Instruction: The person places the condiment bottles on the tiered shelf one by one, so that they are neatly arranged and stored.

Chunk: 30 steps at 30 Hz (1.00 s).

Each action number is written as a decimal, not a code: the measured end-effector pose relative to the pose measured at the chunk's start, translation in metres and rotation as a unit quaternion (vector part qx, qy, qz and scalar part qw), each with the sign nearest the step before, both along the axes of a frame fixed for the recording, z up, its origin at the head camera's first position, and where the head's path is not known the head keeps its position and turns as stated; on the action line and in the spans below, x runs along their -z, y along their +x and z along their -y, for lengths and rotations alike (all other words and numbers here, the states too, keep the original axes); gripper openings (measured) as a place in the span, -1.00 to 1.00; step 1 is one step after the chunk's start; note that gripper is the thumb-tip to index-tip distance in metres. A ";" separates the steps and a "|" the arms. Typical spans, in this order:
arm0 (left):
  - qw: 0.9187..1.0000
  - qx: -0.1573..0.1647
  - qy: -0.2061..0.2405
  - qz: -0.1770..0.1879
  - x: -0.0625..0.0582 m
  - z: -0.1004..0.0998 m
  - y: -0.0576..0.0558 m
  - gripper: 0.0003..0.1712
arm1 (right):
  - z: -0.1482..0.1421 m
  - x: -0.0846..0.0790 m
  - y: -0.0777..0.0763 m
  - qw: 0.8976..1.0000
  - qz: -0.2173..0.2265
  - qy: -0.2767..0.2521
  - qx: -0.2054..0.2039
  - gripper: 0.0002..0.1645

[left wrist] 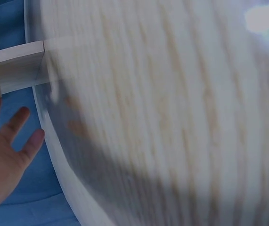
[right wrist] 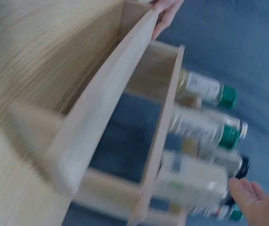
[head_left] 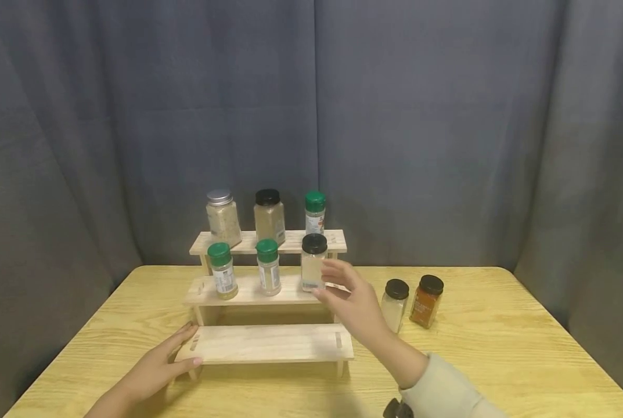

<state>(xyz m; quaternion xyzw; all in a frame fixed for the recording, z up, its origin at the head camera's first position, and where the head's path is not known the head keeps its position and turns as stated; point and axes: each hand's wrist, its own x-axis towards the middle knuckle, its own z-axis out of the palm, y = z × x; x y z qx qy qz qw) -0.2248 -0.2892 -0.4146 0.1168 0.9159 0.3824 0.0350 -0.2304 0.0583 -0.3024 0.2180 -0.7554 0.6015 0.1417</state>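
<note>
A three-tier wooden rack [head_left: 269, 343] stands on the table. My left hand [head_left: 151, 368] rests at the left end of its lowest shelf, fingers spread, the thumb by the front corner. On the middle shelf's right end stands an upright black-lidded glass jar [head_left: 312, 268] of pale contents. My right hand [head_left: 360, 310] is at that jar's right side, its fingers extended and fingertips right at the glass. In the right wrist view, fingertips reach the lid end of the jar [right wrist: 191, 178]. Two green-capped spice bottles [head_left: 224, 278] [head_left: 269, 276] share this shelf.
The top shelf carries a silver-lidded jar [head_left: 224, 223], a black-lidded jar [head_left: 270, 223] and a green-capped bottle [head_left: 314, 217]. Right of the rack, a pale-filled black-lidded jar [head_left: 393, 310] and a red-orange spice jar [head_left: 425, 305] stand on the table [head_left: 478, 354]. Dark curtains [head_left: 421, 145] hang behind.
</note>
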 end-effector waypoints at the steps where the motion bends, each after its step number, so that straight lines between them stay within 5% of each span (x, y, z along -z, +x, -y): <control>1: 1.000 0.000 -0.001 0.000 0.000 0.000 0.000 -0.16 | -0.007 0.002 0.001 1.000 0.006 0.002 0.010 -0.47; 10: 1.000 0.006 -0.003 0.002 0.000 0.000 0.002 -0.16 | -0.075 0.018 0.005 0.996 0.034 0.030 0.071 -0.43; 19: 1.000 0.006 -0.009 -0.013 -0.006 -0.002 0.000 -0.16 | -0.137 0.029 -0.007 0.986 0.043 0.068 0.149 -0.38; 30: 1.000 0.011 -0.004 -0.007 -0.003 -0.002 0.001 -0.18 | -0.184 0.049 -0.023 0.976 0.101 0.073 0.179 -0.25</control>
